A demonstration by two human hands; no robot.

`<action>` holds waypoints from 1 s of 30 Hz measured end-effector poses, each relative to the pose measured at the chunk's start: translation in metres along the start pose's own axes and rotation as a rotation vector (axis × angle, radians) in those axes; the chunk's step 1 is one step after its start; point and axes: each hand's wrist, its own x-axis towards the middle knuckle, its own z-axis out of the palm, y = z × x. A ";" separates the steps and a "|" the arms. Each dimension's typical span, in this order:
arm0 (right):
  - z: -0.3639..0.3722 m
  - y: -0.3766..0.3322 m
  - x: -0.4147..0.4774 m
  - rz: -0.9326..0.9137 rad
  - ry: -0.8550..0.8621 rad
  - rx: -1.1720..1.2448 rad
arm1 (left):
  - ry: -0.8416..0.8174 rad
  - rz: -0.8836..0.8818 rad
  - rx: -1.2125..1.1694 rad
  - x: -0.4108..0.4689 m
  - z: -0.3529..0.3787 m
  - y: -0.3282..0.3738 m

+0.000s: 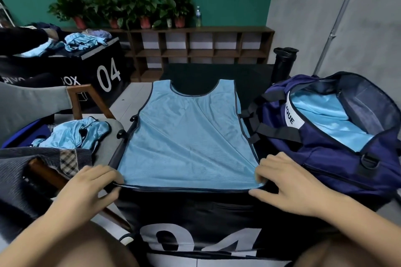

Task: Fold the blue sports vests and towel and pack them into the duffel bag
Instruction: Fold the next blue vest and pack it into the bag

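Note:
A light blue mesh sports vest (188,134) lies spread flat on top of a black box marked 04 (195,212), neck hole at the far end. My left hand (86,186) pinches its near left hem corner. My right hand (290,182) pinches the near right hem corner. To the right sits a navy duffel bag (329,158), unzipped, with light blue fabric (329,119) inside it. A crumpled blue vest (76,134) lies on a chair to the left. A grey towel (41,169) with a plaid patch drapes beside it.
A wooden chair frame (86,102) stands at left. Another black 04 box (102,69) with blue clothes and a person's sleeve (23,39) is at back left. A black bottle (282,63) stands behind the bag. A shelf (195,47) with potted plants lines the wall.

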 end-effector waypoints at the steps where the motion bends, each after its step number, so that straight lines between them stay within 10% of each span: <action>1: -0.004 0.000 0.005 0.034 0.014 0.044 | -0.008 -0.002 -0.007 0.000 -0.001 0.000; 6: -0.016 0.008 0.060 0.287 0.200 0.037 | -0.076 -0.005 -0.014 0.008 0.003 0.005; 14: 0.009 0.046 0.150 0.594 -0.103 -0.086 | -0.133 -0.072 -0.077 0.015 0.006 0.014; 30: 0.019 0.072 0.170 0.646 -0.188 0.001 | -0.227 -0.162 -0.219 0.028 -0.002 0.014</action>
